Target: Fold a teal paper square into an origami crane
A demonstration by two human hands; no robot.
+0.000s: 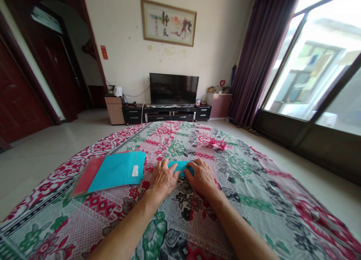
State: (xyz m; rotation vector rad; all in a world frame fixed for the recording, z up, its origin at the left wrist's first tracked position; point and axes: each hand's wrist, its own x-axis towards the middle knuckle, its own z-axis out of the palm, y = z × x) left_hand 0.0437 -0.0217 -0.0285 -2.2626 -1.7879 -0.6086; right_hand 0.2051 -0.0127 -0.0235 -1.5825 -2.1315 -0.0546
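A small folded piece of blue paper (181,164) lies on the table in front of me, its ends partly hidden under my fingers. My left hand (164,178) holds its left end, with thumb and fingertips on the sheet. At the other end my right hand (202,176) grips it the same way, thumb near the front edge. To the left of my hands lies a pack of coloured paper (114,172), blue and pinkish red, with a white label. Folded pink paper shapes (220,144), like origami cranes, rest farther back on the right.
A patterned red, green and grey cloth (254,192) covers the round table. Beyond it, a television (174,89) stands on a low black cabinet (158,114) against the wall. Purple curtains (251,57) and a large window are on the right, dark red doors on the left.
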